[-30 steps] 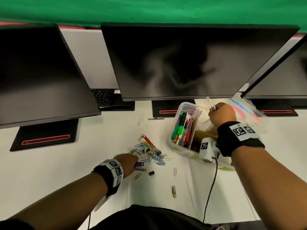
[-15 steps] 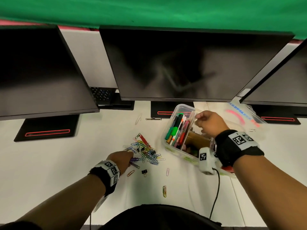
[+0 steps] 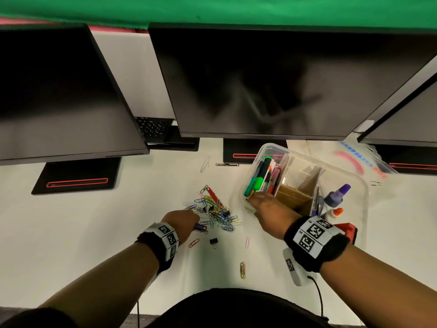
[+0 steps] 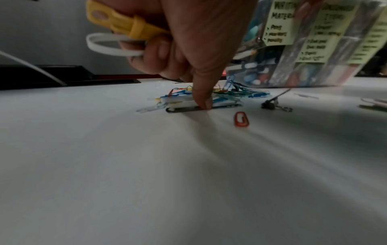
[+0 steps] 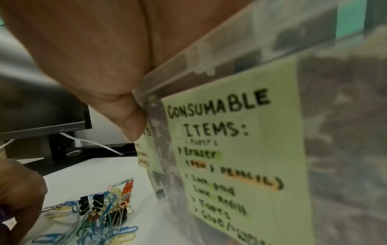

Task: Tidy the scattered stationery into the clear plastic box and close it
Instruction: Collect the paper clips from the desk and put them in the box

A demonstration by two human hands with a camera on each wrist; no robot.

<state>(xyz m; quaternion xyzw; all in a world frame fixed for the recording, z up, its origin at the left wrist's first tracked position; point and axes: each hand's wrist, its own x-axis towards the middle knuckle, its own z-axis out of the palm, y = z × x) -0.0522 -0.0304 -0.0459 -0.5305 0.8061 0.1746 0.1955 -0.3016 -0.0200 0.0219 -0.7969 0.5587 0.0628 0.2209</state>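
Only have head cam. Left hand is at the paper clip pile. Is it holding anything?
Observer: Yes. The left wrist view shows the left hand gripping a yellow clip and a white clip in its curled fingers.
Operator: Index finger?
Observer: Extended, with the tip pressing a flat dark clip down on the table.
Operator: Right hand on the box, or only above it?
Observer: On it. In the right wrist view the right hand holds the clear box at the rim. The thumb is against the outer wall, beside a green note reading "CONSUMABLE ITEMS".
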